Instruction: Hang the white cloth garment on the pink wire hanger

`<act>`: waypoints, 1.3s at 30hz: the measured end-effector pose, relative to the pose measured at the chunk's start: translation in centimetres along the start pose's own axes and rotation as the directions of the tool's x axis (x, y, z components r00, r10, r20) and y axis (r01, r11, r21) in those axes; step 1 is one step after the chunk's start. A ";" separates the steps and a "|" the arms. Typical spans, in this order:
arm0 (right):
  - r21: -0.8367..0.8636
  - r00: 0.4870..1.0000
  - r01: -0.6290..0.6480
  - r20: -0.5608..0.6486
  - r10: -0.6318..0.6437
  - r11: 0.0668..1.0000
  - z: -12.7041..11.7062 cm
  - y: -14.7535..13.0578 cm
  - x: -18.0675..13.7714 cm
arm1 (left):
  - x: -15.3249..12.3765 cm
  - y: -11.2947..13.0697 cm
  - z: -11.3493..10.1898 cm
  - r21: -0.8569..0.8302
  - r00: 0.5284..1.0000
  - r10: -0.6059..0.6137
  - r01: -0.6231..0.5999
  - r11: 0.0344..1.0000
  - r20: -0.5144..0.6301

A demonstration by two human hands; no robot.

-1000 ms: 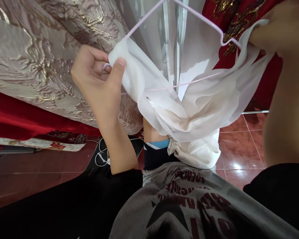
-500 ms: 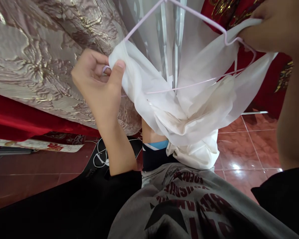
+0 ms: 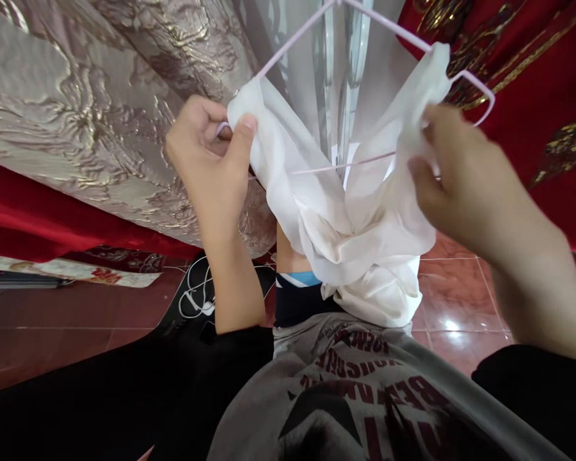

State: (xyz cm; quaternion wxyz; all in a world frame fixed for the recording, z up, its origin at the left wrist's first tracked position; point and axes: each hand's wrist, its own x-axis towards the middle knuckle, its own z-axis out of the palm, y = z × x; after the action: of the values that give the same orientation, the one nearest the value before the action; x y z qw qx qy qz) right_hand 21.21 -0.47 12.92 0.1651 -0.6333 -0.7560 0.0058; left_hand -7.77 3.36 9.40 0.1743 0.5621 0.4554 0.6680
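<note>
A thin pale-pink hanger (image 3: pixel 297 37) spans the top middle, its two ends bent into loops. Over both of its arms lies a white garment (image 3: pixel 365 256), whose body sags in loose folds between them down to my lap. On the left, my left hand (image 3: pixel 214 141) pinches the garment's shoulder against the hanger's end, thumb in front. My right hand (image 3: pixel 461 166), slightly blurred, is at the garment's right side below the hanger arm. Its thumb and fingers are apart, close to the cloth; whether they touch it is unclear.
Shiny embossed beige fabric (image 3: pixel 91 121) hangs close on the left, with red cloth (image 3: pixel 29 211) below it. Red fabric with gold embroidery (image 3: pixel 552 121) hangs on the right. A white cable (image 3: pixel 196 298) lies on a black surface beside my leg. Red floor tiles (image 3: pixel 454 294) show below.
My right hand has come down and inward from the hanger's right end. The garment's right shoulder now sits over the hanger arm, leaving the end loop bare. My left hand keeps its pinch.
</note>
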 end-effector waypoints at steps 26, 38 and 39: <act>0.372 0.827 0.321 -0.558 -0.066 0.871 14.2 -4.0 0.6 | -9.1 -3.5 5.1 -0.103 0.975 0.088 -0.111 0.988 -0.203; 0.408 0.833 0.342 -0.549 -0.071 0.847 14.0 -2.5 1.6 | -4.5 -0.7 1.2 -0.262 0.972 -0.177 0.214 0.941 0.157; 0.415 0.839 0.337 -0.539 -0.070 0.845 13.9 -2.6 1.5 | -3.9 -0.3 0.7 -0.306 0.968 -0.183 0.229 0.924 0.171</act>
State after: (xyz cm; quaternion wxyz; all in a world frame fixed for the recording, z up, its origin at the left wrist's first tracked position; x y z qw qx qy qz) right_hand 14.98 3.24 0.72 0.5126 -0.4613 -0.7240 0.0148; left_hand -5.98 0.93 6.81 0.3649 0.5201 0.3829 0.6706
